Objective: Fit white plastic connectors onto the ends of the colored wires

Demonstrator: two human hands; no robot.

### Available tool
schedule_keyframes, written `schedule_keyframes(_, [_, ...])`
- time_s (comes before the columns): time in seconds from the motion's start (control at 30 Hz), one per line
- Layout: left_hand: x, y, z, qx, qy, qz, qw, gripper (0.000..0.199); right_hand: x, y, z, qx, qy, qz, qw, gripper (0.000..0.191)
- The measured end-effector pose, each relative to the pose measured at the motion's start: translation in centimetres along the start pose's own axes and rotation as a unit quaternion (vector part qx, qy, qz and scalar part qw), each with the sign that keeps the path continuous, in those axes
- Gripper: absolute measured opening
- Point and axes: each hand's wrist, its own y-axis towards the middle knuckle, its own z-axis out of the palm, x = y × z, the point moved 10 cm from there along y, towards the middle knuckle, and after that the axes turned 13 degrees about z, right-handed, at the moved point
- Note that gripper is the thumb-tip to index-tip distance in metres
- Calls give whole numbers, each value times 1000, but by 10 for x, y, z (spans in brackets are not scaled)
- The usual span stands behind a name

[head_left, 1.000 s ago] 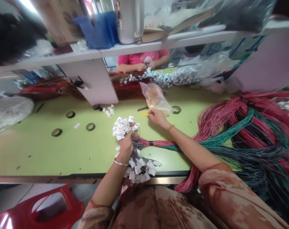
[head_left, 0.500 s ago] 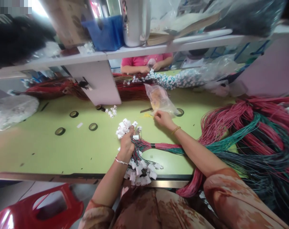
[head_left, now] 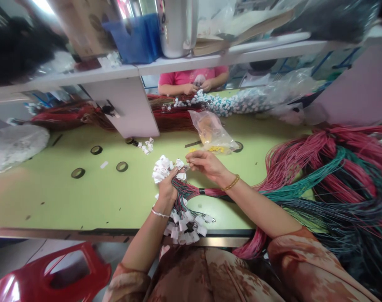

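Observation:
My left hand (head_left: 168, 186) is closed around a bunch of wires topped with white connectors (head_left: 162, 167). Just to its right, my right hand (head_left: 206, 164) is pinched at the edge of the bunch; whatever lies between the fingertips is too small to make out. The red, green and dark wires (head_left: 222, 191) run right from the bunch, bound by a black tape band (head_left: 202, 191). More white connectors (head_left: 186, 228) hang over the table's front edge. Behind my right hand lies a clear plastic bag (head_left: 210, 130) with small yellow pieces (head_left: 216, 149) at its mouth.
Tape rolls (head_left: 122, 166) and loose white connectors (head_left: 146, 147) lie on the green table (head_left: 84, 201). A large wire heap (head_left: 320, 180) covers the right side. Across the table, a person in pink (head_left: 194, 79) handles wires. Low at left stands a red stool (head_left: 52, 272).
My right hand has moved left and toward me, from the yellow pieces by the bag to the connectors in my left hand. The left hand stays about where it was.

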Motion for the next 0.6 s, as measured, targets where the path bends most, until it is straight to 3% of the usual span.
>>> schedule_keyframes(0.27, [-2, -1, 6, 36, -5, -9, 999, 31, 5, -8, 4, -13, -18, -39, 999, 31])
schedule_keyframes(0.47, [-1, -1, 4, 31, -6, -18, 999, 25, 8, -13, 8, -27, -55, -50, 997, 31])
schedule_keyframes(0.6, [-2, -2, 6, 28, -2, -14, 1000, 25, 15, -21, 11, -53, -114, -97, 987, 31])
